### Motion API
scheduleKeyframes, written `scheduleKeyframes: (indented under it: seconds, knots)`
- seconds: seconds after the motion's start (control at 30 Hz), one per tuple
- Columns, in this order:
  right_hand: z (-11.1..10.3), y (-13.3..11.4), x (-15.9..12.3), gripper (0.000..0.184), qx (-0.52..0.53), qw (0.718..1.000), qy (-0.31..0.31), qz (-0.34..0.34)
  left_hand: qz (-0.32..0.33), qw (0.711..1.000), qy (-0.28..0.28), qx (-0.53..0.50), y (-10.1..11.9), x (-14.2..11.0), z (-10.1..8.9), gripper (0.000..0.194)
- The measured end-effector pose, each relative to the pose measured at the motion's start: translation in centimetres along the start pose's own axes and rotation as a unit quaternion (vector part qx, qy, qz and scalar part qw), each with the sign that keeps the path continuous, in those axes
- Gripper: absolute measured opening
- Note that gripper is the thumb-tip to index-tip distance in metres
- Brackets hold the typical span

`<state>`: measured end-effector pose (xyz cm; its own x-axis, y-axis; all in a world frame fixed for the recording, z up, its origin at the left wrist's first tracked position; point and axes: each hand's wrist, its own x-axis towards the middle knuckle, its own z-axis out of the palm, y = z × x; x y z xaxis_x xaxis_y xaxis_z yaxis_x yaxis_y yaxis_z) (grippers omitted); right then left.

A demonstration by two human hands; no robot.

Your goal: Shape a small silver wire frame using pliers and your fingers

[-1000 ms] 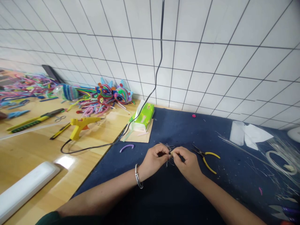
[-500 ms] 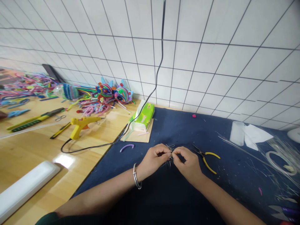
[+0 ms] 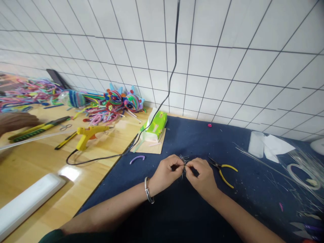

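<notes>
Wire bunch (image 3: 184, 159) in hand, apparently unfinished: ends splay loose.
Left hand (image 3: 166, 171) and right hand (image 3: 203, 175) meet, both pinching it; pliers (image 3: 218, 165) lie just right of them.

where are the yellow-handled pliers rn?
The pliers lie on the dark blue cloth, right of centre in the head view, just to the right of the right hand.
</notes>
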<state>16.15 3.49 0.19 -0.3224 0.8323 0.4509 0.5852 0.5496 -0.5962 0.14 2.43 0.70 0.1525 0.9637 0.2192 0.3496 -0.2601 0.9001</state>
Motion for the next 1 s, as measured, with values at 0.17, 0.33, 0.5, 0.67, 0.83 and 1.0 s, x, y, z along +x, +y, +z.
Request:
scheduleKeyframes:
  seconds: [0.17, 0.33, 0.5, 0.67, 0.83, 1.0]
  knots:
    - [-0.1, -0.2, 0.2, 0.011, 0.012, 1.000, -0.011, 0.016, -0.063, 0.996, -0.012, -0.070, -0.2, 0.1, 0.2, 0.009]
    - [0.0, 0.0, 0.1, 0.012, 0.027, 0.999, -0.011, 0.021, -0.188, 0.947, -0.042, -0.257, -0.3, -0.1, 0.6, 0.014]
    - [0.1, -0.1, 0.1, 0.013, 0.055, 0.998, -0.006, 0.023, -0.221, 0.910, -0.022, -0.350, -0.5, -0.2, 0.9, 0.009]
    - [0.0, -0.1, 0.2, 0.012, 0.074, 0.997, -0.002, 0.018, -0.258, 0.853, -0.070, -0.448, -0.7, 0.0, 0.9, 0.007]
    - [0.1, 0.3, 0.0, 0.012, 0.091, 0.996, -0.005, 0.015, -0.261, 0.849, -0.086, -0.452, -1.0, 0.0, 0.7, 0.007]
    - [0.1, 0.5, 0.2, 0.012, 0.111, 0.993, -0.015, 0.021, -0.263, 0.847, -0.081, -0.456, -1.1, -0.1, 0.7, 0.014]
